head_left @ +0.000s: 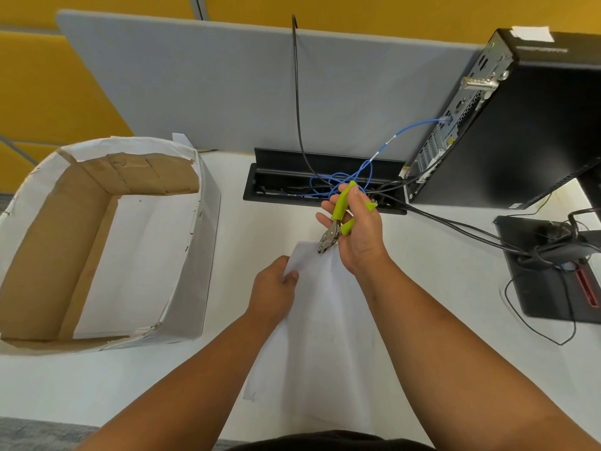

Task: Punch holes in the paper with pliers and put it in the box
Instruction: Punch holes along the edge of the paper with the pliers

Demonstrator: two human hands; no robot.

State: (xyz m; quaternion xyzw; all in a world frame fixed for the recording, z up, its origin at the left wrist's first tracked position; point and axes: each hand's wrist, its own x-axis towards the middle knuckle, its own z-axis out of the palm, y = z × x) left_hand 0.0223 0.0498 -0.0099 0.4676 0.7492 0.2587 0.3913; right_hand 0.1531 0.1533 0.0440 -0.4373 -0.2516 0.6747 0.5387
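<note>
Bright, even light; bowed edges.

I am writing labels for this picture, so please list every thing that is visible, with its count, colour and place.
paper: one, white, on the table centre, far edge lifted
pliers: one, green handles, metal head at the paper's far edge
box: one, brown inside, white outside, open, left
table: one, white
cable tray: one, black, open, behind the paper
blue cable: one, tray to computer
computer: one, black, far right
divider panel: one, grey, behind the table
left hand: holds the paper's left edge
right hand: grips the pliers
</note>
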